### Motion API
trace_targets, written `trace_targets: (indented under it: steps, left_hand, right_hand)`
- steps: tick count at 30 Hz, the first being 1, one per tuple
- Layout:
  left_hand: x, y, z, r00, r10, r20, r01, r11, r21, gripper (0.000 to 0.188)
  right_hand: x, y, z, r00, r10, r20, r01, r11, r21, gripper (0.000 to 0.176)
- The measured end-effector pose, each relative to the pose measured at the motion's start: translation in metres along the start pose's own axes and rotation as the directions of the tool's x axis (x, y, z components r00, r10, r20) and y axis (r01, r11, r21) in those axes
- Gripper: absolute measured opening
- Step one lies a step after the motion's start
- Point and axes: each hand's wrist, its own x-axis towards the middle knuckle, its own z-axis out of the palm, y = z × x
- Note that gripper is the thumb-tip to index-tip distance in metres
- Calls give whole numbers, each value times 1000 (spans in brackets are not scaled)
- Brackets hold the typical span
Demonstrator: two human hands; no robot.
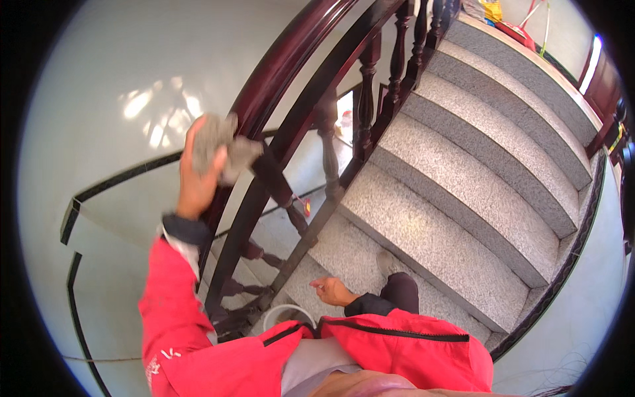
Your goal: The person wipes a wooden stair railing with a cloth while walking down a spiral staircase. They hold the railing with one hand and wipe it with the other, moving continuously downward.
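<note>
My left hand point(196, 191) is shut on a crumpled grey cloth point(211, 141), blurred as if in motion. The cloth lies against the glossy dark red wooden handrail point(278, 67) of a staircase. Lower down and nearer my body, my right hand point(335, 292) hangs above the steps, its fingers loosely curled and nothing visible in them. To the left of that hand stands a white bucket point(266, 320), partly covered by my red jacket point(397, 330). What the bucket holds is hard to make out.
Speckled granite steps point(436, 188) curve up to the right. Dark turned balusters point(367, 94) and a lower rail border them on the left. A red dustpan point(516, 34) and a yellow bag point(491, 11) sit at the top. My shoe point(386, 263) rests on a step.
</note>
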Motion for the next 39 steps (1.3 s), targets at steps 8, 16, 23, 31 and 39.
trace_targets:
  steps: [8, 16, 23, 31, 39]
  left_hand:
    - [121, -136, -48, 654, -570, 498, 754, 436, -491, 58]
    - [-151, -138, -168, 340, -889, 307, 752, 453, 479, 50]
    - [-50, -168, -109, 526, -749, 404, 849, 495, -186, 48]
    - [266, -94, 34, 767, -301, 566, 610, 615, -500, 49]
    - [-8, -131, -107, 718, -638, 278, 663, 748, 3, 43]
  right_hand:
    - [30, -19, 1, 997, -58, 54, 54, 996, 66, 26]
    - [8, 20, -10, 989, 31, 147, -22, 998, -63, 31]
    - [14, 31, -31, 974, 122, 193, -88, 980, -176, 29]
    - [38, 13, -8, 998, -56, -15, 56, 998, -23, 21]
    - [28, 7, 3, 993, 73, 94, -79, 995, 57, 22]
